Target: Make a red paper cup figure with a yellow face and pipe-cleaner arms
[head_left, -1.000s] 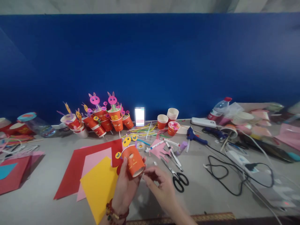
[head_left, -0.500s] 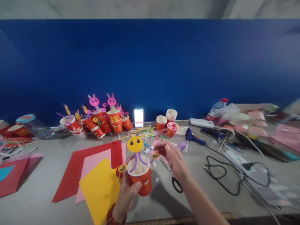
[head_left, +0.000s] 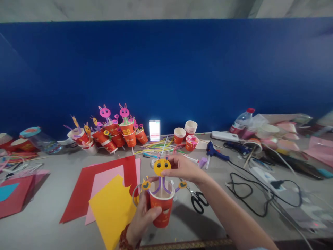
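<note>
An orange-red paper cup (head_left: 162, 211) stands tilted slightly near the front of the table, with my left hand (head_left: 143, 215) wrapped round its left side. Purple stems rise from the cup to a round yellow face (head_left: 161, 167) with eyes and a drawn smile. My right hand (head_left: 180, 168) pinches the right edge of this face, its thumb across the front. Small yellow discs with dark hearts stick out on both sides of the cup. Black-handled scissors (head_left: 199, 201) lie to the right, partly hidden by my right forearm.
Red, pink and yellow sheets (head_left: 114, 205) lie on the left. Decorated cups (head_left: 128, 133) crowd the back, beside coloured sticks (head_left: 156, 146), a phone (head_left: 154, 130) and plain cups (head_left: 179, 135). A blue glue gun (head_left: 215, 151), its cable and a power strip (head_left: 270, 180) are on the right.
The cup and my left hand have moved slightly right and nearer. My right hand has let go of the white and blue pen-like item and taken hold of the yellow face, which now shows a smile.
</note>
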### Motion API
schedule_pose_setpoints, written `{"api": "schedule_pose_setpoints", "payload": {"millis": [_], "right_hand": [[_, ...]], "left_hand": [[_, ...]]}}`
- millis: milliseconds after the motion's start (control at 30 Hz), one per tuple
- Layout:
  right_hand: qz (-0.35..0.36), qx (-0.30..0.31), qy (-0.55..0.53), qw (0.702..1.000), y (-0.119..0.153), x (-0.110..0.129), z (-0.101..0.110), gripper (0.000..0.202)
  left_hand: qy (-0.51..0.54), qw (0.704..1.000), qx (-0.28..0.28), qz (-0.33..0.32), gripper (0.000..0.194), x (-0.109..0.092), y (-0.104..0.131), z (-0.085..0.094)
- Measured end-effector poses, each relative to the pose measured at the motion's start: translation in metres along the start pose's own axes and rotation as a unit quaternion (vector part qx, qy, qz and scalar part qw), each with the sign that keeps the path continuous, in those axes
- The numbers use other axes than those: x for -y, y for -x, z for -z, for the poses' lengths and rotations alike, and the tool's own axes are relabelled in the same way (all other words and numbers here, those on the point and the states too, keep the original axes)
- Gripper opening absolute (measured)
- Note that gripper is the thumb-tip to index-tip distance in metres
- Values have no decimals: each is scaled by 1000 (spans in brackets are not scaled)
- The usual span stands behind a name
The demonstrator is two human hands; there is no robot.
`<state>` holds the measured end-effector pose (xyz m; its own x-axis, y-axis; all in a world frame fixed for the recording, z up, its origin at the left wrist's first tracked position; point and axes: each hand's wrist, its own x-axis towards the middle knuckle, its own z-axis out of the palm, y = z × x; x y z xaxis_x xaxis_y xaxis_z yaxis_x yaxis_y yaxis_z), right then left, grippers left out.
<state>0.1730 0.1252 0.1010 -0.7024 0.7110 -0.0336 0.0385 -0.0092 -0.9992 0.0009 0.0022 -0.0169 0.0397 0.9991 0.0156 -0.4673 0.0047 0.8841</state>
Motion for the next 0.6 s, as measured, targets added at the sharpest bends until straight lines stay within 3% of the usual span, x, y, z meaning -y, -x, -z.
{"api": "schedule_pose_setpoints", "payload": {"millis": [333, 600], "right_hand": [[-55, -25, -51, 997, -12, -24, 4, 28], [-102, -45, -85, 990, -26, -52, 2, 24]], "left_hand": [[142, 982, 71, 101, 67, -30, -7, -19], [197, 962, 10, 187, 38, -26, -19, -13]]}}
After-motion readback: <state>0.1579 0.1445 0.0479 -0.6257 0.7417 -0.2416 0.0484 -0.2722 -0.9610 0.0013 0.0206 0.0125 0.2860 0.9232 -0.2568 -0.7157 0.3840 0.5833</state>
